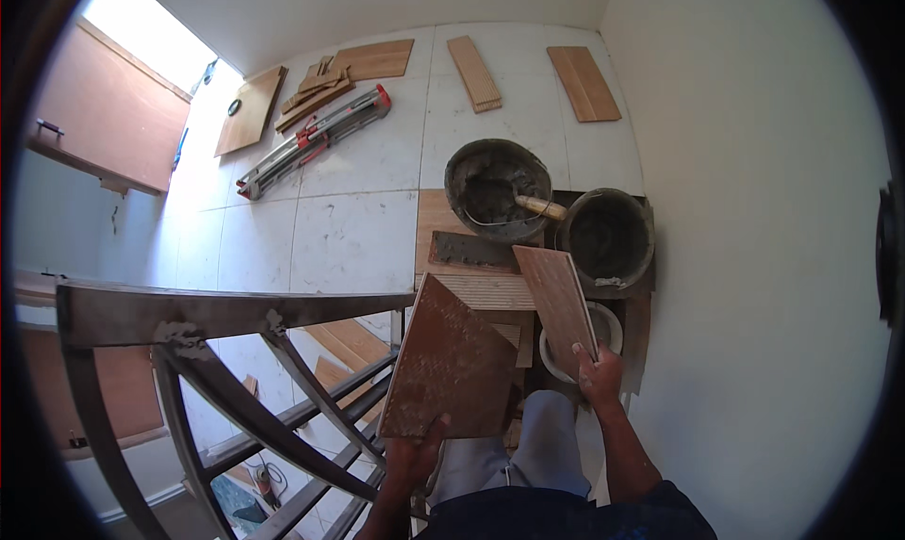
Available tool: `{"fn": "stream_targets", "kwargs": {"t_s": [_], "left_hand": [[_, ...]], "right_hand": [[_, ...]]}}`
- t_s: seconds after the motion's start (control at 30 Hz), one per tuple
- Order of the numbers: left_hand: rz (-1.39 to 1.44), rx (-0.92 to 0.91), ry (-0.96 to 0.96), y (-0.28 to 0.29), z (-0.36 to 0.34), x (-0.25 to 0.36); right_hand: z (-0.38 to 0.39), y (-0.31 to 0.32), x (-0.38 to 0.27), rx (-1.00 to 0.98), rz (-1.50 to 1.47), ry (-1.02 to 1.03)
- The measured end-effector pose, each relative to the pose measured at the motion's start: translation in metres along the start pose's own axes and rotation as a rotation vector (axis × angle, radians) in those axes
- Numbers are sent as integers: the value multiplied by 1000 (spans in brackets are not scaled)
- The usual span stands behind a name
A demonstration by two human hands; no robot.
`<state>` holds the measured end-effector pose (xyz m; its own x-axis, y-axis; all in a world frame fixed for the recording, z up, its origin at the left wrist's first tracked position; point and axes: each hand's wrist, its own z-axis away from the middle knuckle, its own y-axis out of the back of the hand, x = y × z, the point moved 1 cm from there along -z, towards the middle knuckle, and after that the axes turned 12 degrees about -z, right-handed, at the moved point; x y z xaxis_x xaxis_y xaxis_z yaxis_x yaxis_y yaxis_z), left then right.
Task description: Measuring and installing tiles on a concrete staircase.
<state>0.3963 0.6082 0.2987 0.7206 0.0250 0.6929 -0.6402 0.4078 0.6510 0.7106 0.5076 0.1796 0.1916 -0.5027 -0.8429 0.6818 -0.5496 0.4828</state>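
Note:
My left hand (413,453) grips the lower edge of a large brown tile (451,366), its rough, bumpy back facing up. In my right hand (600,374) is a narrower tile piece (556,295), held by its lower end and tilted, with pale smears on its face. The two tiles are apart, above my knees. Just beyond them stands a bucket of grey mortar (495,220), with a wooden-handled tool (540,206) resting across its rim. A second dark bucket (611,193) is beside it on the right. Near them lies a flat rectangular piece (476,251) coated with mortar.
A metal railing (236,316) runs along my left, and a plain wall (754,257) rises on the right. Beneath the right tile shows a white round bucket (615,328). Farther off on the white floor lie a tile cutter (316,142) and several wood-look tiles (584,83).

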Motion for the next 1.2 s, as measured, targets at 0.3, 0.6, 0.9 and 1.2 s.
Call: {"fn": "stream_targets", "kwargs": {"t_s": [0.3, 0.6, 0.9, 1.2], "left_hand": [[332, 126, -227, 81, -72, 108], [474, 310, -283, 91, -118, 140], [259, 485, -213, 56, -214, 161], [132, 500, -18, 161, -287, 319]], "right_hand": [[67, 78, 10, 205, 111, -48], [94, 94, 24, 237, 258, -48], [2, 94, 25, 39, 181, -201], [-112, 185, -129, -310, 343, -189]]}}
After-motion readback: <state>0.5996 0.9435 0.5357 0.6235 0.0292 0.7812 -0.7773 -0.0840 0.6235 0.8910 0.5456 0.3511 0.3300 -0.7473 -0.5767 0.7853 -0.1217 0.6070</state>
